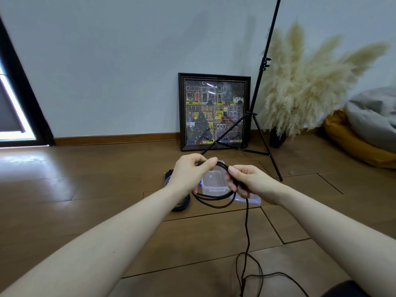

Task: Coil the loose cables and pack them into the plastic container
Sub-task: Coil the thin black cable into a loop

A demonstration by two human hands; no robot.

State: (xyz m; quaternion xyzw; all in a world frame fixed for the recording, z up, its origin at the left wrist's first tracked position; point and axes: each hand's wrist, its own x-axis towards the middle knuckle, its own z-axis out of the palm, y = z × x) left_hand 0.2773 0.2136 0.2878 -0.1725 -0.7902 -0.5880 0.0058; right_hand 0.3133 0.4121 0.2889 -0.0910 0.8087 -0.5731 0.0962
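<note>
A black cable (214,200) is looped into a coil held in the air above the floor. My left hand (190,171) pinches the top of the coil between thumb and fingers. My right hand (244,181) grips the coil's right side, and the loose tail (247,236) hangs from it down to the floor, where it lies in slack loops. Behind the coil stands a clear plastic container (211,185), open, on the wooden floor. Its lid (248,200) lies beside it to the right.
Another dark cable bundle (182,205) lies on the floor left of the container. A black tripod stand (257,125) and a framed picture (214,112) stand by the wall. Pampas grass (304,88) and a yellow cushion (355,146) are at the right.
</note>
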